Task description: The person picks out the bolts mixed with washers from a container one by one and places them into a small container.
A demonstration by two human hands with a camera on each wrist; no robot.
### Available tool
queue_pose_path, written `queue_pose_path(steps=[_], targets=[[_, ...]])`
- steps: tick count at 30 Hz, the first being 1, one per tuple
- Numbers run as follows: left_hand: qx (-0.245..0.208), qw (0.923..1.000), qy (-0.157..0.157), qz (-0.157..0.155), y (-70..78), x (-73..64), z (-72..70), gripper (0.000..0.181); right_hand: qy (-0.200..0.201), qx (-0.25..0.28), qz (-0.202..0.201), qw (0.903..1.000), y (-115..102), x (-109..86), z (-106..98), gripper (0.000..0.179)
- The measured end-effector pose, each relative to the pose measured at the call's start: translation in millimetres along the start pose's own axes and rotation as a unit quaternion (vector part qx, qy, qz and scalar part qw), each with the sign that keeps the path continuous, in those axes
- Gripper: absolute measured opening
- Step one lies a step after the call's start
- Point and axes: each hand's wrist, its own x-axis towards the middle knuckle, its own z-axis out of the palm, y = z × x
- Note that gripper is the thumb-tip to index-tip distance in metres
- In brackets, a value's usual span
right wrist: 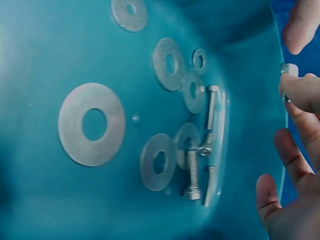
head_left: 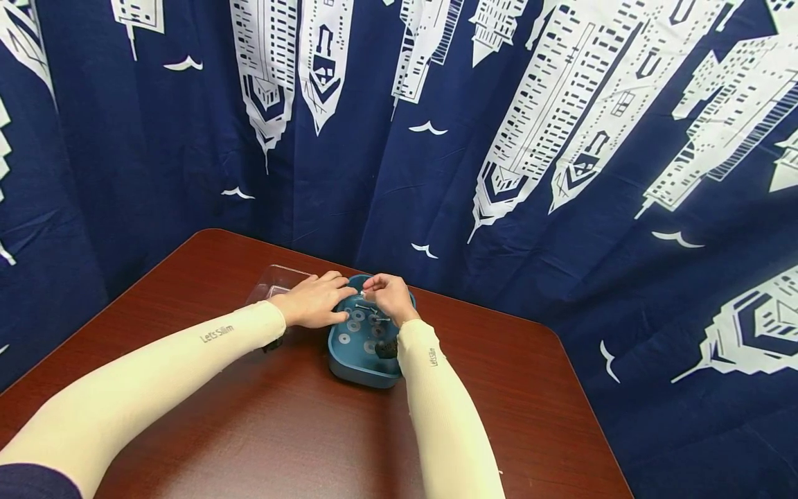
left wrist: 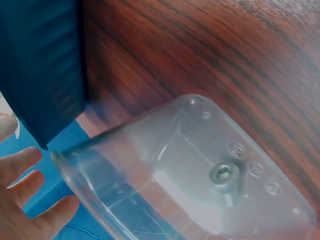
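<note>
In the right wrist view my right hand (right wrist: 302,107) pinches a short threaded bolt (right wrist: 286,82) between thumb and finger, at the far rim of the blue bin (head_left: 358,378). On the bin floor lie several flat metal washers (right wrist: 91,125) and several socket-head bolts (right wrist: 193,175). Fingers extended, my left hand (head_left: 316,300) reaches over the bin's left side and grips nothing. Under the left forearm, a clear plastic container (left wrist: 150,175) stands beside the bin. One bolt (left wrist: 224,175) rests inside it, its hex-socket head facing up.
A reddish-brown wooden table (head_left: 280,430) carries both containers near its back edge. Behind it hangs a dark blue curtain (head_left: 349,180) with white building prints. A dark wrist device (head_left: 386,348) on the right arm hides part of the bin.
</note>
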Motion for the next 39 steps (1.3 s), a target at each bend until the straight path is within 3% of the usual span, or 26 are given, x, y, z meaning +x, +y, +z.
queue_pose_path(steps=[20, 39], targets=[[-0.006, 0.9997, 0.022, -0.004, -5.9, -13.9, -12.5, 0.061, -0.015, -0.02, -0.049, 0.9985, -26.7, 1.9, -5.5, 0.013], [0.002, 0.9986, 0.049, -0.022, -29.4, -36.2, -23.3, 0.06, -0.056, 0.011, -0.08, 0.9951, -50.5, 4.7, 1.9, 0.014]])
